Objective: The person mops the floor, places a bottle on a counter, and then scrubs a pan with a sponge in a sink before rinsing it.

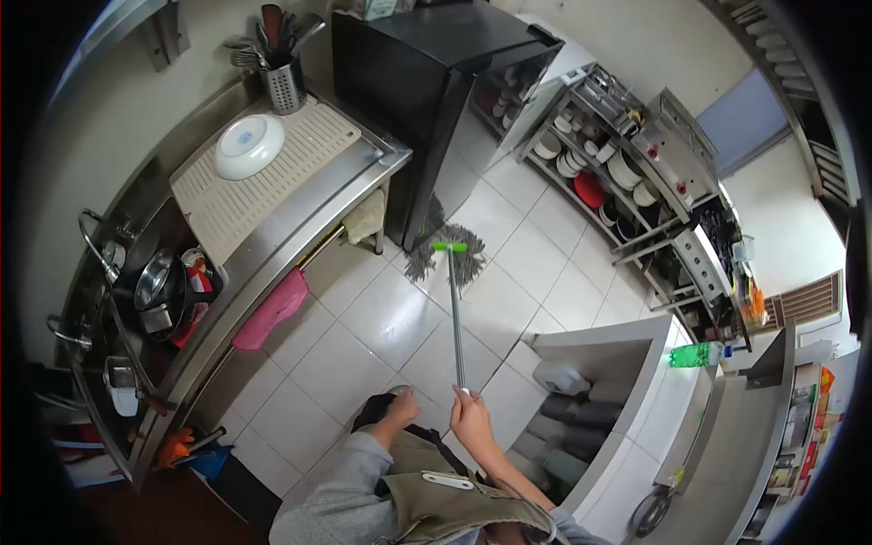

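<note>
My right hand (469,419) is wrapped round the upper end of a mop (455,318) with a thin grey handle. At the far end of the handle are a bright green clamp and grey strands, spread on the white tiles beside the black fridge (391,91). My left hand (401,411) is apart from the handle, low in front of my body, its fingers loosely bent and holding nothing that I can see. A shoe tip shows just beyond it.
On the left, a steel sink counter (300,232) carries an upturned white bowl (250,145) and a utensil holder (285,86). A pink cloth (272,311) hangs from its rail. Dish shelves (581,168) and a low tiled counter (658,381) with a green bottle (698,355) stand right.
</note>
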A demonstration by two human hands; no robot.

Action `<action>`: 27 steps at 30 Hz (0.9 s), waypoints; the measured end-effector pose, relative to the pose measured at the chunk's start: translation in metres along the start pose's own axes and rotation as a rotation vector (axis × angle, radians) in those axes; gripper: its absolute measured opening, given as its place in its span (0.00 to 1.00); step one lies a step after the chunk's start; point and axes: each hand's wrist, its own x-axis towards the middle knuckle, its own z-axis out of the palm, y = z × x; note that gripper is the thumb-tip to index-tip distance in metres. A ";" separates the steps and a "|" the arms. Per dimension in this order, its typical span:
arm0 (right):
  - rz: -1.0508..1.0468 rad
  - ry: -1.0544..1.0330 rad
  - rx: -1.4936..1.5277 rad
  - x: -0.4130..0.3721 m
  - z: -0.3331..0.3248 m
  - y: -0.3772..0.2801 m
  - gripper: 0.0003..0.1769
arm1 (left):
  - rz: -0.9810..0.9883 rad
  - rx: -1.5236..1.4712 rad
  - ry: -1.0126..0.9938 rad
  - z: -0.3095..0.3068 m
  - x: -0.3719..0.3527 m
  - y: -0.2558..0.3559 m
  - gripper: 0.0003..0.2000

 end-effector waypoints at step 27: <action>0.902 -0.294 0.361 -0.192 -0.110 -0.002 0.28 | 1.023 0.225 -0.111 -0.011 0.008 0.104 0.28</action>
